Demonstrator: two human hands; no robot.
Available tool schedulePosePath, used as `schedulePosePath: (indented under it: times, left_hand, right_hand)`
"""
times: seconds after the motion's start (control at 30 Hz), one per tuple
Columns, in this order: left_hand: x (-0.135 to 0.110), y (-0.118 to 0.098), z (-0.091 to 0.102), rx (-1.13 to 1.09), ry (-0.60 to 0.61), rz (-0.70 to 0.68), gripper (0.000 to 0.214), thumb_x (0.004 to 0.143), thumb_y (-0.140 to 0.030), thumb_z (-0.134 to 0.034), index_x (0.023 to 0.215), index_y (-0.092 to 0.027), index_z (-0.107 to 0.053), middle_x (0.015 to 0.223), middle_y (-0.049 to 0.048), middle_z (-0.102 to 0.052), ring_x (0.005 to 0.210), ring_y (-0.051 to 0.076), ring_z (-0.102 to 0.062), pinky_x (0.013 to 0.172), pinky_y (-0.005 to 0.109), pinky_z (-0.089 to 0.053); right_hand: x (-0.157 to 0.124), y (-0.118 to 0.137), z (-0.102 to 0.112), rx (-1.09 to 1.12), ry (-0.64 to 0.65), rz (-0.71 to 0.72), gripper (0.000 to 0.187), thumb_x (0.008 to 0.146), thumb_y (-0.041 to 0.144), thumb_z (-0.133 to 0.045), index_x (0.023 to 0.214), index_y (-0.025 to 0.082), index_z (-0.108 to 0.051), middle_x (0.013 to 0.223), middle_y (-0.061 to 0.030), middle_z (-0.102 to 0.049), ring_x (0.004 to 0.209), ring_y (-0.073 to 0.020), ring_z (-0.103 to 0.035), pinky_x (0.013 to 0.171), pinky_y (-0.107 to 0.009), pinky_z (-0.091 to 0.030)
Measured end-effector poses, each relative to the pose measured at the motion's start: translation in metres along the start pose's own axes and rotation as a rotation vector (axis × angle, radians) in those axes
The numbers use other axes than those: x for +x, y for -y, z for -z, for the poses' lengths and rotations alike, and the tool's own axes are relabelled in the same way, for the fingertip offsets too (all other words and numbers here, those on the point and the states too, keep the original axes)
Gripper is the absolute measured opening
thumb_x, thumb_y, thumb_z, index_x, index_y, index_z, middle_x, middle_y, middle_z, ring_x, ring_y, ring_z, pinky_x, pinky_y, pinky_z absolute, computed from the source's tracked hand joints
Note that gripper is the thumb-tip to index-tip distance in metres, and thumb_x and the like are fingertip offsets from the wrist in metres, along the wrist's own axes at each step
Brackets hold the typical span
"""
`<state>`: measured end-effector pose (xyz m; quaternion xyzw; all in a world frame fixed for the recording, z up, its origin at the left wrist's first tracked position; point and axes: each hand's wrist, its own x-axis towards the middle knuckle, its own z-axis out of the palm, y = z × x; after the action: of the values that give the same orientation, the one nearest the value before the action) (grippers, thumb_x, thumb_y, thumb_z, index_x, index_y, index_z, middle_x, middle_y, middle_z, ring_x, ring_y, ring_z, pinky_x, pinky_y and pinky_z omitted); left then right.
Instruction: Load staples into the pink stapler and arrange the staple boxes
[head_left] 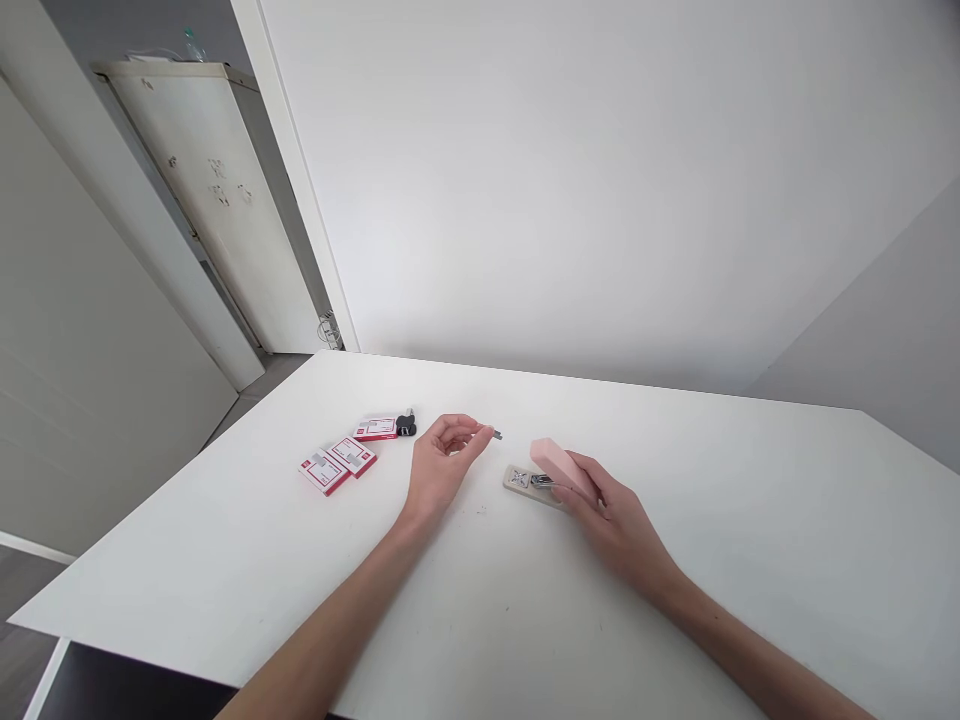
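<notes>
left hand (439,465): grip pinched on staple strip (496,434) | right hand (611,515): grip clamped on opened pink stapler (555,470) | strip not yet in stapler

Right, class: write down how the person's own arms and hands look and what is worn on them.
The left hand and right hand are bare: no gloves, rings, watch or bracelet show. The left forearm and right forearm are uncovered down to the picture's lower edge, so no sleeve is in view.

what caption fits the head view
Left hand pinches a staple strip beside the open pink stapler in the right hand.
</notes>
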<state>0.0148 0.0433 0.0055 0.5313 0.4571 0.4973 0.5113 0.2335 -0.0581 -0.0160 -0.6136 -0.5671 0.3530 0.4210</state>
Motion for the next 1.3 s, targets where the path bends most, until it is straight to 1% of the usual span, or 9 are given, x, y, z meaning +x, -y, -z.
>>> schedulePosePath:
  times: [0.17, 0.37, 0.47, 0.57, 0.7, 0.83, 1.0, 1.13, 1.3]
  left_hand:
    - [-0.001, 0.001, -0.001, -0.027, 0.076, 0.009, 0.036, 0.078, -0.048, -0.087, 0.094, -0.022, -0.068, 0.096, 0.0046, -0.078, 0.091, 0.018, -0.068, 0.081, 0.030, -0.048]
    - [-0.009, 0.003, -0.004, 0.062, 0.334, -0.038, 0.036, 0.083, -0.050, -0.084, 0.097, -0.021, -0.068, 0.101, 0.0051, -0.077, 0.088, 0.017, -0.068, 0.081, 0.031, -0.051]
    - [-0.015, -0.001, -0.006, 0.105, 0.447, -0.050, 0.033, 0.084, -0.049, -0.082, 0.096, -0.021, -0.067, 0.099, 0.0040, -0.076, 0.080, 0.014, -0.065, 0.077, 0.031, -0.051]
    - [-0.019, -0.004, -0.008, 0.121, 0.534, -0.051, 0.032, 0.085, -0.047, -0.082, 0.097, -0.022, -0.068, 0.097, 0.0048, -0.076, 0.080, 0.015, -0.066, 0.075, 0.031, -0.051]
    - [-0.021, -0.003, -0.011, 0.124, 0.601, -0.067, 0.030, 0.084, -0.046, -0.083, 0.097, -0.022, -0.069, 0.099, 0.0050, -0.076, 0.081, 0.016, -0.067, 0.074, 0.031, -0.051]
    - [-0.021, -0.003, -0.013, 0.144, 0.584, -0.073, 0.033, 0.083, -0.047, -0.084, 0.098, -0.022, -0.069, 0.100, 0.0052, -0.076, 0.083, 0.016, -0.066, 0.077, 0.032, -0.051]
    - [-0.024, -0.003, -0.015, 0.232, 0.540, -0.164, 0.029, 0.093, -0.051, -0.072, 0.100, -0.023, -0.067, 0.102, 0.0038, -0.074, 0.087, 0.017, -0.065, 0.083, 0.033, -0.052]
    - [-0.026, 0.006, -0.017, 0.449, 0.360, -0.486, 0.021, 0.101, -0.043, -0.061, 0.097, -0.022, -0.065, 0.098, 0.0058, -0.069, 0.091, 0.019, -0.062, 0.084, 0.035, -0.052]
    - [-0.027, 0.015, -0.016, 0.686, 0.201, -0.829, 0.022, 0.097, -0.029, -0.067, 0.118, -0.027, -0.071, 0.147, 0.0147, -0.047, 0.137, 0.031, -0.046, 0.111, 0.050, -0.046]
  right_hand:
    - [0.004, -0.009, 0.001, -0.052, -0.048, 0.016, 0.056, 0.104, 0.059, -0.050, 0.156, 0.038, -0.051, 0.154, -0.0023, -0.062, 0.136, -0.0319, -0.062, 0.106, -0.046, -0.056]
    - [0.001, -0.017, -0.001, -0.056, 0.086, 0.150, 0.076, 0.106, 0.054, -0.052, 0.171, 0.038, -0.015, 0.179, -0.0024, -0.022, 0.165, -0.0284, -0.023, 0.129, -0.054, -0.033]
    - [-0.002, -0.014, -0.003, -0.074, 0.052, 0.287, 0.071, 0.102, 0.050, -0.062, 0.166, 0.041, -0.033, 0.178, -0.0014, -0.023, 0.165, -0.0304, -0.023, 0.130, -0.058, -0.032]
    - [-0.004, -0.010, -0.005, -0.131, 0.000, 0.405, 0.044, 0.099, 0.048, -0.068, 0.141, 0.038, -0.063, 0.174, -0.0030, -0.033, 0.159, -0.0349, -0.034, 0.125, -0.062, -0.038]
    - [-0.006, -0.008, -0.007, -0.148, -0.085, 0.440, 0.017, 0.099, 0.044, -0.069, 0.111, 0.033, -0.071, 0.160, -0.0072, -0.051, 0.146, -0.0348, -0.052, 0.115, -0.060, -0.050]
    - [-0.007, -0.007, -0.008, -0.131, -0.110, 0.438, 0.013, 0.104, 0.040, -0.061, 0.103, 0.032, -0.072, 0.152, -0.0081, -0.057, 0.123, -0.0324, -0.067, 0.104, -0.058, -0.056]
    - [-0.005, -0.006, -0.007, 0.012, -0.076, 0.385, 0.018, 0.104, 0.043, -0.061, 0.102, 0.032, -0.074, 0.153, -0.0067, -0.056, 0.139, -0.0339, -0.058, 0.110, -0.057, -0.054]
    - [-0.004, -0.001, -0.003, 0.249, 0.065, 0.250, 0.026, 0.103, 0.053, -0.062, 0.099, 0.030, -0.073, 0.162, -0.0042, -0.049, 0.145, -0.0337, -0.056, 0.115, -0.055, -0.054]
    - [-0.003, 0.003, 0.001, 0.376, 0.058, 0.160, 0.030, 0.100, 0.057, -0.065, 0.094, 0.028, -0.070, 0.155, -0.0045, -0.057, 0.136, -0.0324, -0.064, 0.117, -0.057, -0.052]
